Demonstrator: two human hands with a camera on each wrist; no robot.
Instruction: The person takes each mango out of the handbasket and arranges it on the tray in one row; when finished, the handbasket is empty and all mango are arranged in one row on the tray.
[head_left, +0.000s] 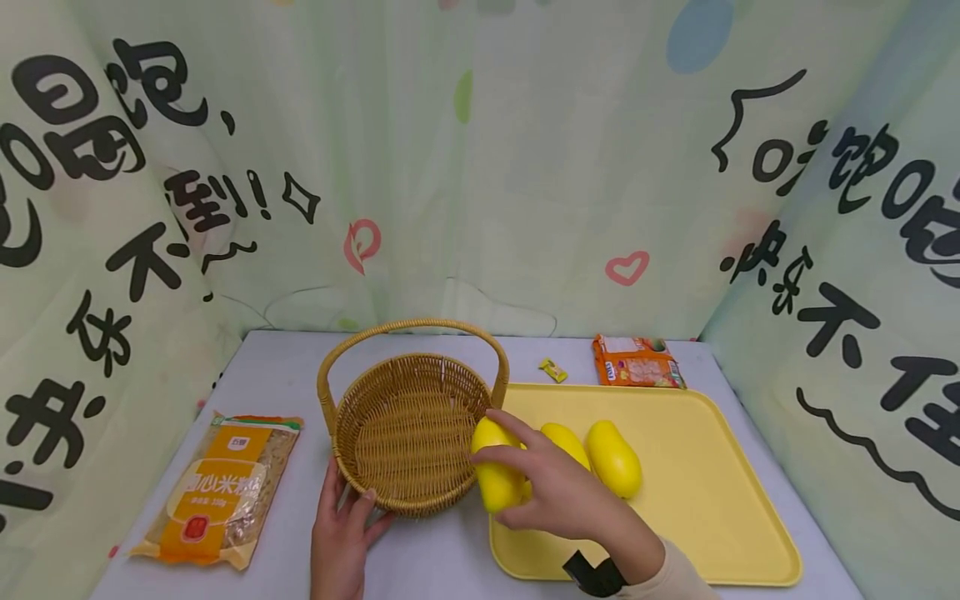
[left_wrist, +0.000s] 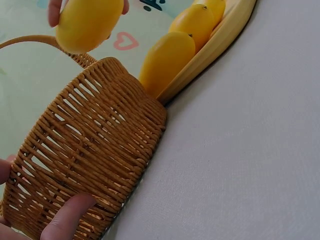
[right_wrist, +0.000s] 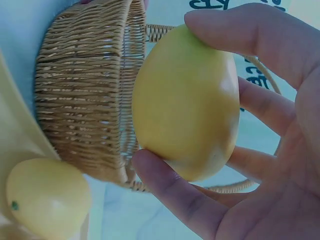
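My right hand grips a yellow mango between thumb and fingertips, just beside the right rim of a woven wicker basket. The basket stands upright with its tall handle arched over it, and nothing lies inside. My left hand rests against the basket's near left side. In the left wrist view its thumb lies on the outer weave, with the other fingers spread farther left. More mangoes lie on a yellow tray, partly hidden behind my right hand in the head view.
A bag of grain-like food lies left of the basket. Behind the tray are an orange snack packet and a small yellow wrapped candy. Printed curtains enclose the white table at the back and sides.
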